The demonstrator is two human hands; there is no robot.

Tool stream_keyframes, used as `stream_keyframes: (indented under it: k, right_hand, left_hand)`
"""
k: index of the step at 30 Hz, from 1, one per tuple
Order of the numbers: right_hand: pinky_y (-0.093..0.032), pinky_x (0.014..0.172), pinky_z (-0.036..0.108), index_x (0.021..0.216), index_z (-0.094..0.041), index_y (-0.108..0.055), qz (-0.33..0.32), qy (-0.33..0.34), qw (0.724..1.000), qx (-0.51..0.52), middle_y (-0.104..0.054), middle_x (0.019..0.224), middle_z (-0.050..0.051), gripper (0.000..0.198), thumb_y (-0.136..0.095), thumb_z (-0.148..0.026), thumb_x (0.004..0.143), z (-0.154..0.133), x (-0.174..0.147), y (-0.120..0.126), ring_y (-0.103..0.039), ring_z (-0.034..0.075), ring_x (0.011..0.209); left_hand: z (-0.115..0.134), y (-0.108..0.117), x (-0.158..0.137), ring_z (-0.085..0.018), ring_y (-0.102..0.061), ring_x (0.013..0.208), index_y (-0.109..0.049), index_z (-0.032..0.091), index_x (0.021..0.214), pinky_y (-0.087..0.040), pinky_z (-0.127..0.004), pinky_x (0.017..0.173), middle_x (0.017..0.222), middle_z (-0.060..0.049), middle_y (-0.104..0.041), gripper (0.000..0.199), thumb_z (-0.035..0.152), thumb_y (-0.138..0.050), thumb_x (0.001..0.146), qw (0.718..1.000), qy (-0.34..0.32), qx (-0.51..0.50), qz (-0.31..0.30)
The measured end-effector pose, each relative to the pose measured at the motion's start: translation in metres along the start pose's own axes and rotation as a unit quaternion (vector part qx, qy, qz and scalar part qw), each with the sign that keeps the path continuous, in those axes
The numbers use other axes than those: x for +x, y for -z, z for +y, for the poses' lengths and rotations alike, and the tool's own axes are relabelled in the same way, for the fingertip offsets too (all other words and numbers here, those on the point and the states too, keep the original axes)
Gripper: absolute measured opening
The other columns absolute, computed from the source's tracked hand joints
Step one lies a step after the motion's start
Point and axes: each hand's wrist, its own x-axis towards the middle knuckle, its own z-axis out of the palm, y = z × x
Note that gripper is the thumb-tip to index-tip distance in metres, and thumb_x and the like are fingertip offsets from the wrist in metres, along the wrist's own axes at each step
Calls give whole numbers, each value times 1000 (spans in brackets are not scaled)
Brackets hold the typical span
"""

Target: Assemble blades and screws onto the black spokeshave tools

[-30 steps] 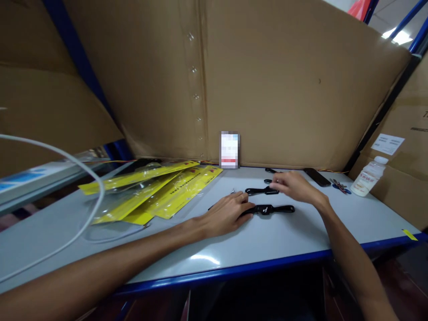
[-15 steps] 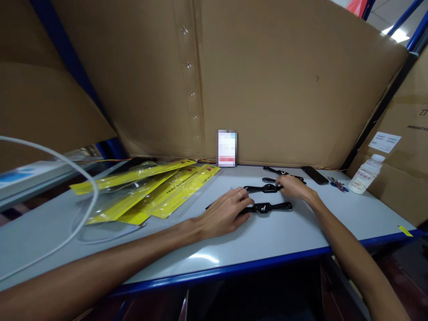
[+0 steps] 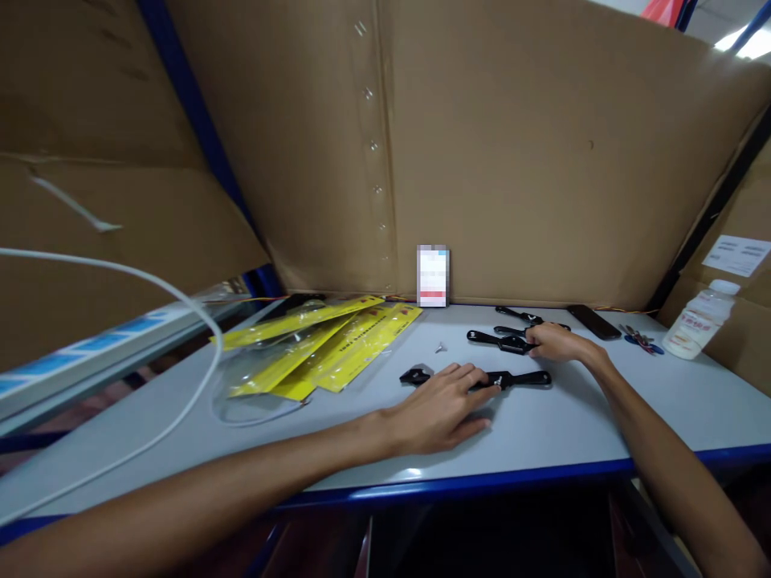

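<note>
Several black spokeshaves lie on the grey tabletop. My left hand (image 3: 442,408) rests over the nearest spokeshave (image 3: 530,379), fingers stretched and apart, with the index fingertip near its silver centre piece. A black end piece (image 3: 414,375) pokes out left of this hand; I cannot tell whether it joins the same tool. My right hand (image 3: 557,343) has its fingers closed on the right end of the middle spokeshave (image 3: 511,343), hiding that handle. Behind lies another spokeshave (image 3: 518,315), partly covered by the right hand. A small silver screw (image 3: 441,348) sits left of the middle tool.
Yellow-and-clear blister packs (image 3: 349,353) are piled at left, near a white cable (image 3: 205,313). A lit phone (image 3: 432,277) leans against the cardboard wall (image 3: 511,160). Toward the right are a dark phone (image 3: 594,322), keys (image 3: 642,340) and a plastic bottle (image 3: 699,321).
The view has swung left. My left hand has drawn back from the middle spokeshave, uncovering its left handle and the screw. My right hand stays at the middle tool's right end.
</note>
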Motion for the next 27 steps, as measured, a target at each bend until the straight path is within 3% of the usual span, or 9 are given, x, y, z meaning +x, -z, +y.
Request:
stream_keyframes:
  k: [5, 8, 10, 12, 15, 18, 22, 25, 27]
  right_hand:
    - [-35, 64, 28, 83, -18, -62, 68, -6, 997, 33, -70, 86, 9, 8, -60, -23, 89, -1, -9, 12, -61, 21, 80]
    - [-36, 59, 27, 82, -19, -53, 116, -1, 983, 139, -63, 77, 5, 13, -53, -26, 93, -3, -18, 19, -57, 18, 68]
    - [-38, 51, 25, 86, -21, -48, 76, 28, 965, 250, -58, 72, 1, 14, -49, -31, 94, -7, -24, 21, -53, 15, 59]
    - [-39, 46, 24, 88, -22, -44, -3, 76, 939, 336, -56, 71, -1, 17, -51, -37, 92, -14, -29, 22, -51, 13, 54]
    - [-40, 44, 23, 85, -23, -41, -97, 126, 918, 364, -58, 71, -2, 22, -57, -38, 89, -28, -30, 18, -51, 12, 51]
    - [-37, 45, 24, 83, -23, -42, -120, 106, 934, 319, -59, 70, -1, 17, -55, -31, 90, -36, -24, 11, -49, 12, 49]
    - [-36, 57, 28, 83, -20, -51, -23, 73, 988, 134, -64, 76, 5, 6, -54, -19, 89, -32, -12, 1, -55, 17, 64]
    - [-35, 62, 31, 85, -17, -58, 18, 53, 998, 37, -65, 82, 10, 7, -53, -15, 89, -26, -7, -1, -57, 20, 72]
    - [-34, 62, 32, 85, -17, -60, 12, 43, 999, 27, -65, 83, 11, 10, -52, -14, 90, -26, -9, 1, -56, 21, 71]
  left_hand:
    - [-8, -11, 5, -34, -30, 151, -46, 13, 148, -27, -54, 122, 160, -20, -38, 65, 59, -45, 102, 999, 40, 7, -12]
    - [-14, -12, 10, -37, -28, 151, -45, 11, 148, -28, -59, 119, 161, -23, -33, 62, 54, -46, 103, 997, 68, 24, 31]
    - [-14, -7, 10, -34, -45, 140, -52, 13, 141, -41, -53, 112, 149, -21, -50, 51, 46, -48, 104, 998, 20, 16, 50]
    - [-9, -1, 7, -27, -61, 116, -64, 16, 127, -50, -44, 99, 123, -15, -67, 35, 38, -47, 105, 997, -60, 8, 47]
    - [-1, 5, 2, -21, -64, 87, -71, 17, 105, -52, -36, 80, 92, -8, -70, 30, 31, -44, 105, 990, -131, 32, 47]
    - [-1, 8, -3, -19, -61, 73, -71, 18, 88, -47, -33, 67, 76, -7, -67, 34, 29, -42, 105, 988, -131, 55, 66]
    - [-27, 18, -3, -17, -55, 61, -64, 19, 70, -41, -31, 62, 63, -5, -61, 44, 30, -38, 104, 992, -36, 51, 106]
    - [-56, 31, -3, -18, -58, 65, -66, 18, 81, -37, -29, 62, 72, -7, -66, 37, 32, -39, 102, 984, 121, 72, 108]
    - [-72, 38, -4, -19, -57, 64, -67, 18, 86, -34, -29, 61, 72, -7, -66, 31, 30, -42, 100, 973, 202, 86, 74]
